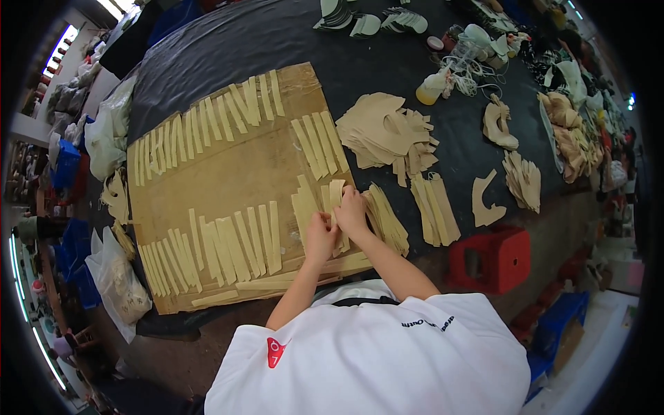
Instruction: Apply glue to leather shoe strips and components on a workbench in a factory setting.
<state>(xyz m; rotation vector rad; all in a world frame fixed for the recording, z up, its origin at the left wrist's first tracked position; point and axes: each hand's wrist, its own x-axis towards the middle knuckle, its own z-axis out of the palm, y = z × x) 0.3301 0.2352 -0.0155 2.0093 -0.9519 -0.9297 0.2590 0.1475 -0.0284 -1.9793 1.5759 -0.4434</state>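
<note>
Close together over the right edge of a brown cardboard sheet [207, 190], both my hands work on a pale beige strip [336, 187]. My right hand [351, 209] has its fingers closed on the strip's upper part. Just below and to the left, my left hand [320, 238] pinches at the same strip; its fingertips are partly hidden. Beside my left hand lie more pale strips [303, 207] on the cardboard. To the right of my right hand, a fanned bundle of strips [386, 220] rests on the table.
Rows of strips [242, 242] cover the cardboard's near and far sides. Beige cut pieces [380, 131] are piled right of it on the black table cover [228, 48]. A yellow-based bottle [430, 90] stands beyond. A red stool [494, 259] is at the table's near right edge.
</note>
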